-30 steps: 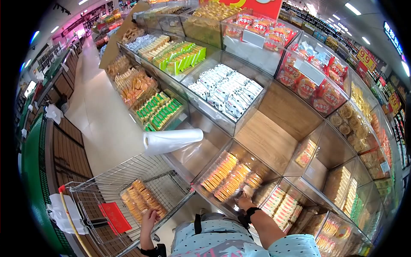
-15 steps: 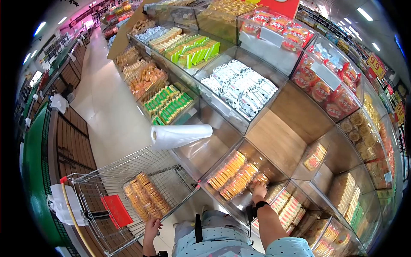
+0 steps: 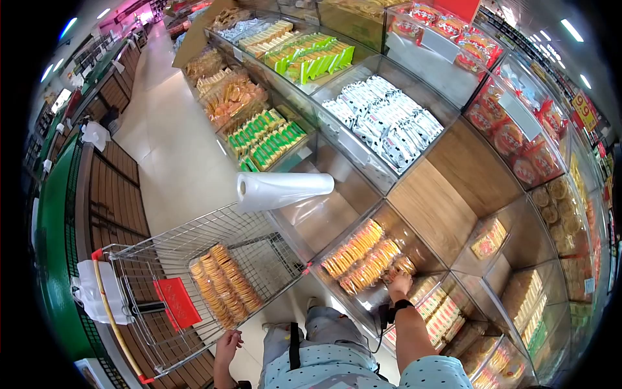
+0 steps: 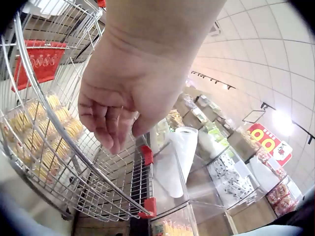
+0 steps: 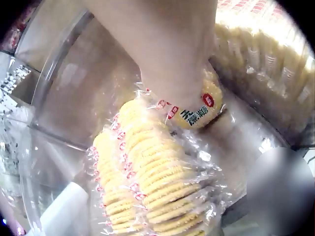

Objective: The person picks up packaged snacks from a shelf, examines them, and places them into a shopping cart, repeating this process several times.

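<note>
My right hand reaches into a clear bin and grips round biscuits in clear wrappers with red and green print; its fingertips are hidden behind wrist and wrappers. Beside it, two rows of wrapped biscuits stand on edge in the same bin. My left hand holds nothing, its fingers loosely bent near the rim of the shopping cart. Inside the cart lies a large clear pack of biscuits in three rows.
A roll of plastic bags lies across the bins near the cart. Bins of black-and-white packets, green-wrapped snacks and pink-and-white packets surround the biscuit bin. An aisle runs along the left.
My right hand has moved from the bin's near edge inward onto the small group of biscuits. My left hand stays by the cart rim. The head view has shifted slightly.
</note>
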### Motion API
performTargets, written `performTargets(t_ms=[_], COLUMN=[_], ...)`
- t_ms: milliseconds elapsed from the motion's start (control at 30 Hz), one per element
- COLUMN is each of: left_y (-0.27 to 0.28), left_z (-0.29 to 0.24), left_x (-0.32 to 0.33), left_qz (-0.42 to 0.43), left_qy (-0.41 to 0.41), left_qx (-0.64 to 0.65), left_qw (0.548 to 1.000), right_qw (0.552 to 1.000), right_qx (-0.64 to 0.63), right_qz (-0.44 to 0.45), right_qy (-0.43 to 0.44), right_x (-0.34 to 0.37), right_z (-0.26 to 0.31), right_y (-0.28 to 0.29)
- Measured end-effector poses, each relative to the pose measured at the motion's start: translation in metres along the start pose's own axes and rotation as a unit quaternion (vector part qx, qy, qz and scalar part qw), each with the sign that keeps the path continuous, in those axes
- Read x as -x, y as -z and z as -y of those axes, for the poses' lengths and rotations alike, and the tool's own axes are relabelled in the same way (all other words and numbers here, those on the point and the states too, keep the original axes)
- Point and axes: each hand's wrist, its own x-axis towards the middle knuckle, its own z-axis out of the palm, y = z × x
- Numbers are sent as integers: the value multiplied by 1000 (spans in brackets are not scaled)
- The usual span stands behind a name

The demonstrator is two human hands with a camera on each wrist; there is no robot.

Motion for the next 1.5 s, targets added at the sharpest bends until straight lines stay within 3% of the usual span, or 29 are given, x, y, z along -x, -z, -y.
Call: performTargets(t_ms=[100, 233, 333, 433, 567, 600, 700, 733, 867, 967, 1167, 1333, 1500], left_y=[2, 1, 0, -1, -1, 1, 4, 6, 4, 1, -1, 1, 19], left_z=[0, 1, 5, 4, -14, -12, -9, -7, 1, -2, -2, 2, 11], left_x=[0, -1, -5, -5, 3, 3, 3, 6, 10, 10, -8, -10, 5], left_qz=[-3, -3, 11, 16, 0, -1, -11, -15, -11, 1, 23, -2, -5], left_qy=[1, -7, 0, -12, 4, 11, 8, 7, 32, 41, 32, 4, -5], left_qx=[-2, -7, -22, -25, -39, -39, -25, -20, -16, -23, -60, -157, -143], left_qw=[1000, 1000, 1000, 1000, 999, 999, 1000, 1000, 999, 999, 997, 988, 990], right_qw=[995, 996, 990, 991, 972, 963, 931, 918, 906, 914, 937, 954, 965], right_qx=[-60, -77, -15, 51, -57, -111, -237, -280, -364, -333, -295, -241, -201], right_qz=[74, -18, -139, -54, 1, -29, -75, -107, -100, -175, -158, -125, -121], right_qy=[-25, 32, 2, -115, -230, -243, -267, -259, -191, -153, -102, -130, -114], right_x=[-3, -6, -8, 7, 9, -2, 4, 8, 22, 17, 17, 25, 27], right_z=[3, -8, -5, 6, 20, 6, 13, 19, 30, 26, 18, 19, 16], right_y=[24, 7, -7, 16, 20, -23, -19, -15, 22, 5, 2, 4, 1])
